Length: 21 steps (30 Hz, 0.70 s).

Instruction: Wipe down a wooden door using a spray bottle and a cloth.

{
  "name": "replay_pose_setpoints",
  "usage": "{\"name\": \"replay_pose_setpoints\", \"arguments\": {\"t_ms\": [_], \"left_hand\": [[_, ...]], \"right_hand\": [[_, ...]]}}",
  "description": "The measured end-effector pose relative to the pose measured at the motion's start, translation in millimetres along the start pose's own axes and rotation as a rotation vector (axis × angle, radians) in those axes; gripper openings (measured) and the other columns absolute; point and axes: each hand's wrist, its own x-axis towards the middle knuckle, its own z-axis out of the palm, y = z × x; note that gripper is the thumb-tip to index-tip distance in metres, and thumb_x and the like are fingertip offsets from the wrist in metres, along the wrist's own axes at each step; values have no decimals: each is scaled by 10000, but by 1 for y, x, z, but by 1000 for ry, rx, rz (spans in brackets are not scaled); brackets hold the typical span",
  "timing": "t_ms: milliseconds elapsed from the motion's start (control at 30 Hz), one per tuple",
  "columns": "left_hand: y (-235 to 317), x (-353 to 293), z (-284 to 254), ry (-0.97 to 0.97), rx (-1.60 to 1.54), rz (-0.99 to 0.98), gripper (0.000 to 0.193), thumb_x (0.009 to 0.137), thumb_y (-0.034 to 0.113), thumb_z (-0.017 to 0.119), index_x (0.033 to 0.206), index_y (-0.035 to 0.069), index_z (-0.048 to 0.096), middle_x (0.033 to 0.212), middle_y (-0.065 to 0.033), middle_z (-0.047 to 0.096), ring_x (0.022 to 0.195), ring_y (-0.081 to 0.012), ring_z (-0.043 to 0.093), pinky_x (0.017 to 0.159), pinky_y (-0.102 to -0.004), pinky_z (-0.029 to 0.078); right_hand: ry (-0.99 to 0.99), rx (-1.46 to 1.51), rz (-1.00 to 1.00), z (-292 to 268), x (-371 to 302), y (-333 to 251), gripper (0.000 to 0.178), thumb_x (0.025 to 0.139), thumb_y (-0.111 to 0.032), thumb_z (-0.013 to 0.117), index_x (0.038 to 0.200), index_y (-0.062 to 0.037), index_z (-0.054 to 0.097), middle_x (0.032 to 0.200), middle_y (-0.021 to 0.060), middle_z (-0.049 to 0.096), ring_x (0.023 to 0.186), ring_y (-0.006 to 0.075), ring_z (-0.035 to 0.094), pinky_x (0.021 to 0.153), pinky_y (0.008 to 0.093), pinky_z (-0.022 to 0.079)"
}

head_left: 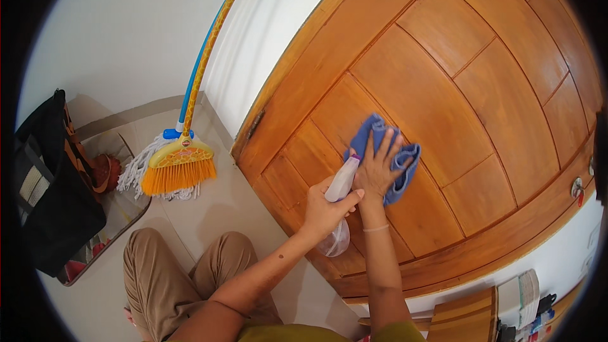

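My left hand (326, 206) is wrapped round the neck of a clear spray bottle (342, 180) with a white and purple head. The lower part of the bottle shows below my fingers, in front of the brown wooden door (430, 107). My right hand (378, 174), wearing a thin band at the wrist, holds a folded blue cloth (405, 174) flat against a door panel, its fingers stretched over the fabric. The purple tip of the sprayer sits close beside the right hand's fingers. My palm hides the middle of the cloth.
A broom (180, 168) with orange bristles and a white string mop (142, 164) lean in the corner. Left of my knees stands a black bag (69, 215). The door's metal lock (577, 188) holds a key with a red tag. A wooden shelf (465, 316) is at lower right.
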Motion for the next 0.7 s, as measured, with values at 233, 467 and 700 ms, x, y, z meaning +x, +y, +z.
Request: {"name": "replay_pose_setpoints", "arguments": {"t_ms": [233, 467, 700], "left_hand": [[8, 18, -20, 82, 16, -52, 378, 862, 122, 771, 1203, 8, 657, 768, 10, 648, 600, -56, 586, 517, -198, 445], [15, 15, -27, 75, 37, -5, 375, 858, 123, 775, 1196, 9, 658, 754, 12, 636, 584, -58, 572, 498, -204, 432], [31, -1, -19, 87, 22, 10, 348, 853, 126, 780, 1157, -4, 671, 790, -1, 652, 586, -60, 577, 474, -211, 426]], "right_hand": [[-117, 189, -82, 27, 49, -69, 632, 934, -514, 537, 1436, -131, 528, 1650, 163, 154, 1530, 377, 78, 1150, 686, 38], [-161, 234, -240, 50, 24, -103, 637, 956, -467, 536, 1461, -83, 485, 1650, 179, 124, 1527, 383, 67, 1178, 638, 79], [-282, 273, -341, 15, -41, -57, 623, 930, -423, 584, 1444, -81, 502, 1646, 168, 166, 1522, 364, 135, 1189, 591, 120]]}}
